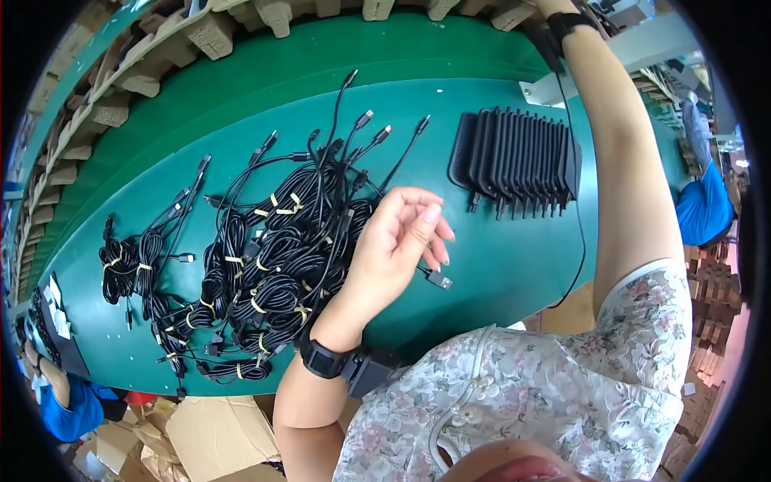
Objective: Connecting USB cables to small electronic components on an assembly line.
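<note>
My left hand (405, 231) is over the right side of a heap of black cables (277, 249). Its fingers are loosely curled and apart, with nothing visible in them. The coiled cables are bound with pale ties, and several plugs stick out. A silver USB plug (438, 279) lies just below my fingers. My right arm reaches to the far right, where my right hand (552, 6) is cut off at the top edge, its fingers hidden. To the right of the cables, a row of thin black plates (522, 157) with small pegs leans together on the green table (401, 309).
Moulded cardboard trays (210, 34) line the far edge. A grey metal bracket (542, 93) stands at the back right. A thin black cord (582, 241) hangs past the plates. Flattened cardboard (221, 434) lies below the near edge. People in blue work at left and right.
</note>
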A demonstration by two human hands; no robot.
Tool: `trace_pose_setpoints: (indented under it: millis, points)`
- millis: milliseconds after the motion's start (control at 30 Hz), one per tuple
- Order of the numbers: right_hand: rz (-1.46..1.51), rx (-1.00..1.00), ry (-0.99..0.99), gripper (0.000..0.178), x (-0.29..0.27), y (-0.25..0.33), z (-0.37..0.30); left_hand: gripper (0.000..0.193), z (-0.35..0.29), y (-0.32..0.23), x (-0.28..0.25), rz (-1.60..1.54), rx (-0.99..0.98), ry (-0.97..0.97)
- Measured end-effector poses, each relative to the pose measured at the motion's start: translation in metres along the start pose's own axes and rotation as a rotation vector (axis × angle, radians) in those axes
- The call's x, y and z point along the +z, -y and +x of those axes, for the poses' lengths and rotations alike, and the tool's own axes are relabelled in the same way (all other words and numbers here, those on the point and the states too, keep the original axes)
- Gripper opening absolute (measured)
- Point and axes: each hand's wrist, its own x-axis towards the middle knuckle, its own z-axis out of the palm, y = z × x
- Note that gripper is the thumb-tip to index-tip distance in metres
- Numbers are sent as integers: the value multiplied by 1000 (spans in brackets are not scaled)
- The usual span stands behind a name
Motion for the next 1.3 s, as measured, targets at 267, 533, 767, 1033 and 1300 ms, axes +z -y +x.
trace_pose_setpoints:
  millis: [267,533,767,1033,1300]
  points:
    - [-265,-277,25,29,24,131,-113,20,5,2,-3,80,67,-47]
    - [-191,213,364,87,39,18,-259,20,16,3,2,179,86,-57]
    - [-85,349,219,99,47,45,-257,21,17,0,0,202,97,-86]
    - [-92,156,-200,73,-15,130,-236,37,12,-4,12,291,265,-76]
    - [964,194,242,36,18,226,-219,31,-2,-19,52,190,133,29]
